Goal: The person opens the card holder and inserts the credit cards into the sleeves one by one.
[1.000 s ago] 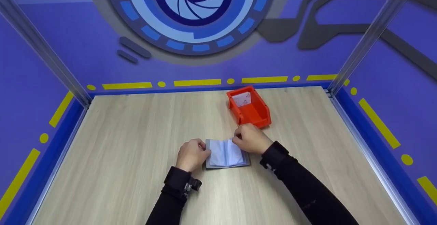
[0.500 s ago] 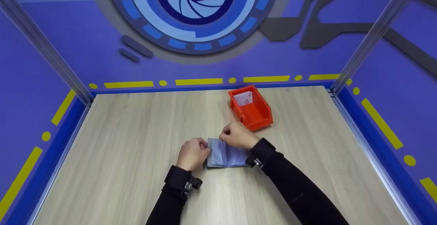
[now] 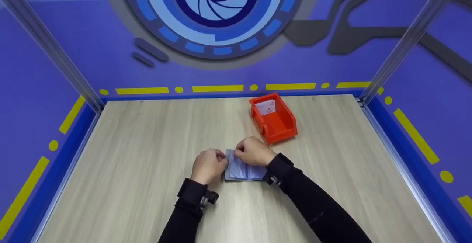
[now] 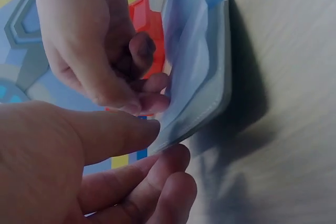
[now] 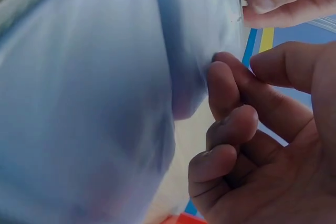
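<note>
A small card holder (image 3: 236,171) with a grey cover and thin clear plastic sleeves lies spread flat on the table. My left hand (image 3: 208,166) pinches the cover's left edge between thumb and fingers; the left wrist view shows the stitched grey cover (image 4: 222,61) there. Over the top of the holder, my right hand (image 3: 255,151) has its fingers curled, thumb and forefinger at the edge of a plastic sleeve (image 5: 100,103). Part of the holder's right half is hidden under this hand and wrist.
An orange-red plastic bin (image 3: 277,127) stands just behind the right hand, with a pale paper bearing red marks (image 3: 265,107) inside against its back. The wooden table (image 3: 155,132) ends at a blue-purple printed wall (image 3: 206,75) with metal posts at the corners.
My right hand has moved leftward across the holder, and a plastic sleeve has been turned over to the left. The left hand keeps its grip on the cover edge.
</note>
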Demonstrator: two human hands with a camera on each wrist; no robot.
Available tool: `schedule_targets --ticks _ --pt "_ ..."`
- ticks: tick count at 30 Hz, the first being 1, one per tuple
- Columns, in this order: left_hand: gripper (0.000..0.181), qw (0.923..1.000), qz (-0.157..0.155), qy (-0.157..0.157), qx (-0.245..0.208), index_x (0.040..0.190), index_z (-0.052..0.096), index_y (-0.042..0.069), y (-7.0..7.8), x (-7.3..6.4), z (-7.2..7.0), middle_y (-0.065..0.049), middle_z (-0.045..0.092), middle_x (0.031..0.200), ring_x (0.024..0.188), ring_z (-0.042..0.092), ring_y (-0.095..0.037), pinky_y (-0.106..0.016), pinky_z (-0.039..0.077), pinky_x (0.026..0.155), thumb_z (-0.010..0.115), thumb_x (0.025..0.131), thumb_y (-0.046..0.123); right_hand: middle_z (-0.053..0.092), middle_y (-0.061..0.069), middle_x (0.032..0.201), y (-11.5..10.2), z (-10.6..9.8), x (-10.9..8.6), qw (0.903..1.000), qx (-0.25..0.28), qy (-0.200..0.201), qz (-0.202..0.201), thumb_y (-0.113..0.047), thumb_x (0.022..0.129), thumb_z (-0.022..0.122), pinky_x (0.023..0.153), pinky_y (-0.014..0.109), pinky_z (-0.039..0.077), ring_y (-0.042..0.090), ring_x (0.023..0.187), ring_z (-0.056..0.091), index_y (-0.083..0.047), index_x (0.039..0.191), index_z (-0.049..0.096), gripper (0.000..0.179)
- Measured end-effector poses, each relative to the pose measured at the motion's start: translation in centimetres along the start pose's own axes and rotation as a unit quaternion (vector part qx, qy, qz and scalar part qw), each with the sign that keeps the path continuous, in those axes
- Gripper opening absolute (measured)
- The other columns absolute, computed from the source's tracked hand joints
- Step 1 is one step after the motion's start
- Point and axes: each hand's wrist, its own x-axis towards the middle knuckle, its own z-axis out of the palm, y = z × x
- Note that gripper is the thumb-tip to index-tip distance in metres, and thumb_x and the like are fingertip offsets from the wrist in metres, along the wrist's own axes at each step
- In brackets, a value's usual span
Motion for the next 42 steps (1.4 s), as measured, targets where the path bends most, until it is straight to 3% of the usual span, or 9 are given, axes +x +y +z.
schedule_targets --ticks 5,11,16,24,29,33,37,42 --pt "0.015 1.0 -0.005 0.003 -0.007 0.094 0.081 0.013 0.3 -0.1 -0.5 0.002 0.074 0.082 0.071 0.064 -0.015 -0.035 0.05 0.069 0.084 0.093 0.028 0.065 -0.005 0.075 -0.1 -0.6 -0.5 1.0 -0.002 -0.001 -0.009 -0.02 0.104 0.067 0.073 0.031 0.046 0.014 0.075 0.057 -0.012 0.088 0.084 0.024" --pt "0.03 0.9996 -0.026 -0.006 0.008 0.084 0.073 0.017 0.0 -0.3 0.1 0.001 0.069 0.076 0.068 0.06 -0.017 -0.033 0.043 0.064 0.09 0.09 0.042 0.071 -0.001 0.081 0.1 -0.8 -1.0 0.9995 -0.013 0.0 -0.03 -0.018 0.103 0.068 0.073 0.031 0.048 0.014 0.076 0.058 -0.01 0.091 0.086 0.023" --pt "0.036 0.9989 -0.038 -0.002 0.029 0.075 0.069 0.017 -0.7 -0.4 0.6 0.002 0.064 0.073 0.065 0.057 -0.017 -0.032 0.039 0.061 0.092 0.087 0.041 0.078 0.002 0.088 0.2 -0.7 -1.2 0.9991 -0.012 0.002 -0.04 -0.015 0.102 0.067 0.078 0.034 0.053 0.014 0.08 0.061 -0.009 0.095 0.087 0.022" --pt "0.037 0.9985 -0.044 -0.015 0.03 0.067 0.066 0.018 -1.1 -0.3 1.1 0.005 0.058 0.067 0.062 0.052 -0.016 -0.031 0.036 0.059 0.09 0.089 0.036 0.077 0.003 0.091 0.5 -1.7 -1.5 0.9996 0.003 0.002 -0.027 -0.014 0.103 0.066 0.08 0.035 0.053 0.016 0.082 0.062 -0.007 0.098 0.087 0.022" --pt "0.037 0.9985 -0.046 -0.017 0.025 0.068 0.066 0.017 -1.0 -0.2 1.1 0.004 0.06 0.069 0.064 0.054 -0.017 -0.032 0.038 0.061 0.09 0.089 0.035 0.078 0.003 0.092 1.2 -4.0 -1.6 0.9997 0.013 0.017 -0.01 -0.017 0.104 0.066 0.079 0.035 0.056 0.017 0.081 0.063 -0.005 0.106 0.086 0.023" --pt "0.036 0.9983 -0.052 -0.024 0.013 0.069 0.066 0.016 -0.8 -0.1 1.2 0.004 0.059 0.07 0.065 0.054 -0.017 -0.032 0.038 0.061 0.089 0.09 0.033 0.073 0.003 0.084 2.5 -6.7 -1.4 0.9988 0.015 0.045 0.016 -0.017 0.104 0.068 0.071 0.032 0.055 0.018 0.075 0.062 -0.005 0.102 0.084 0.02" --pt "0.036 0.9977 -0.061 -0.028 0.007 0.069 0.066 0.017 -0.6 0.1 1.3 0.005 0.059 0.07 0.065 0.054 -0.017 -0.031 0.038 0.06 0.089 0.091 0.032 0.07 0.004 0.082 4.3 -9.8 -0.6 0.9953 -0.01 0.074 0.062 -0.017 0.103 0.067 0.067 0.032 0.052 0.019 0.072 0.062 -0.008 0.097 0.083 0.019" --pt "0.035 0.9979 -0.057 -0.028 0.009 0.069 0.065 0.017 -0.6 0.0 1.3 0.006 0.059 0.069 0.065 0.054 -0.016 -0.031 0.038 0.061 0.088 0.091 0.033 0.07 0.008 0.089 5.9 -13.1 0.8 0.9908 -0.043 0.077 0.103 -0.017 0.102 0.066 0.071 0.034 0.049 0.023 0.079 0.06 -0.006 0.097 0.08 0.018"
